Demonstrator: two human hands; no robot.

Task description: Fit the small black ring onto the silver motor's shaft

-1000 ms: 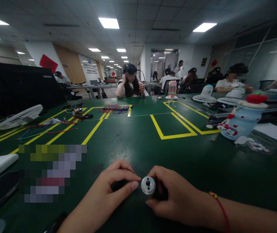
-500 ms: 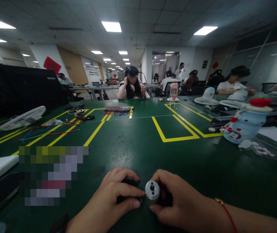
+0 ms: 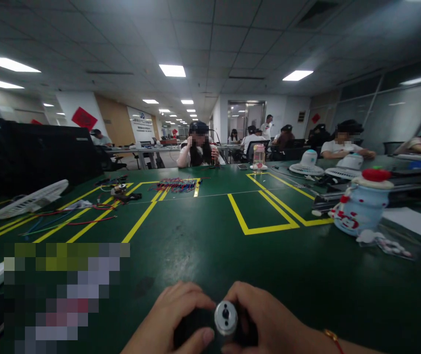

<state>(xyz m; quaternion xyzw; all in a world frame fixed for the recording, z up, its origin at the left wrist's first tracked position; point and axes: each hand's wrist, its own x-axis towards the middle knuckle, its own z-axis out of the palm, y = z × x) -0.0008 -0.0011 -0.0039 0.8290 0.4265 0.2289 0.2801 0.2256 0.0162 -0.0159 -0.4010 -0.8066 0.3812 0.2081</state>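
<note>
Metal cylinder sits in right hand, blue bottle beyond.

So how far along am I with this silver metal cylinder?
Looks done: the silver metal cylinder has its holed end facing up. In hand: your right hand holds it; your left hand curves close beside it. Possibly remaining: its small dark holes look unfilled, but I can't tell whether they need anything.
</note>
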